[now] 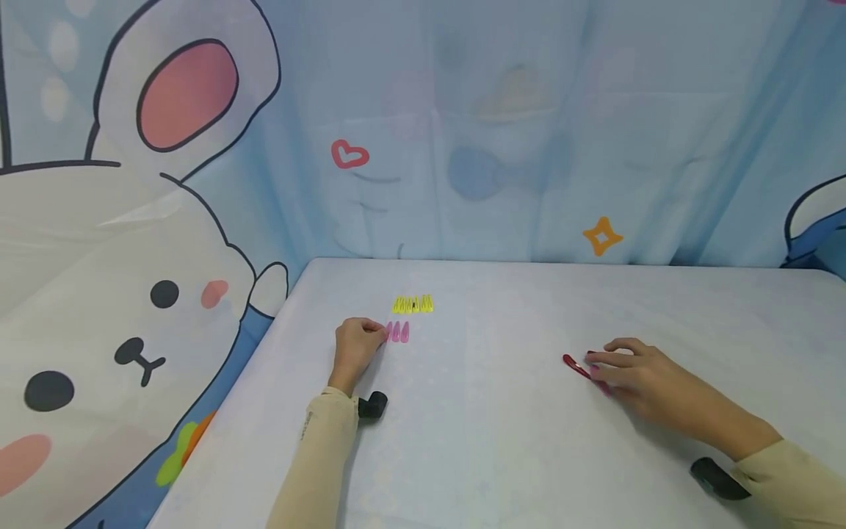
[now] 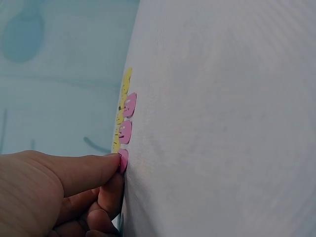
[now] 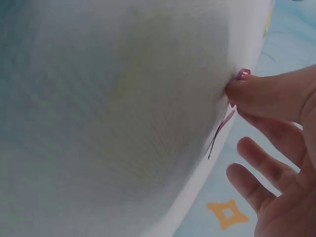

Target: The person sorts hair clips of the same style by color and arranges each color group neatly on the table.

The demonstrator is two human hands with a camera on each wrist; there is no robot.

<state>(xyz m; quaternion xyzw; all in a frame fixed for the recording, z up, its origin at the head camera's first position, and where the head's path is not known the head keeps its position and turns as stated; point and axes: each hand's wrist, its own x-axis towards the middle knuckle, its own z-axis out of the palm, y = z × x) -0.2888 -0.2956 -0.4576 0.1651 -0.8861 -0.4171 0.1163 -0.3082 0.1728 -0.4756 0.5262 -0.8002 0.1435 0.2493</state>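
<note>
In the head view my left hand (image 1: 358,349) is at the left end of a short row of pink snap hair clips (image 1: 405,332). The left wrist view shows its thumb and finger pinching the end pink clip (image 2: 123,162) at the cloth. Far to the right, my right hand (image 1: 651,386) pinches a pink hair clip (image 3: 245,72) between thumb and forefinger, its other fingers spread. Most of that clip is hidden by the thumb. Beside those fingertips lies a dark red hair clip (image 1: 575,365), which looks sprung apart in the right wrist view.
A row of several yellow hair clips (image 1: 413,303) lies just behind the pink ones. White cloth covers the table (image 1: 489,433). Behind it hangs a light blue printed curtain (image 1: 410,206), and a large printed bear (image 1: 112,294) fills the left side.
</note>
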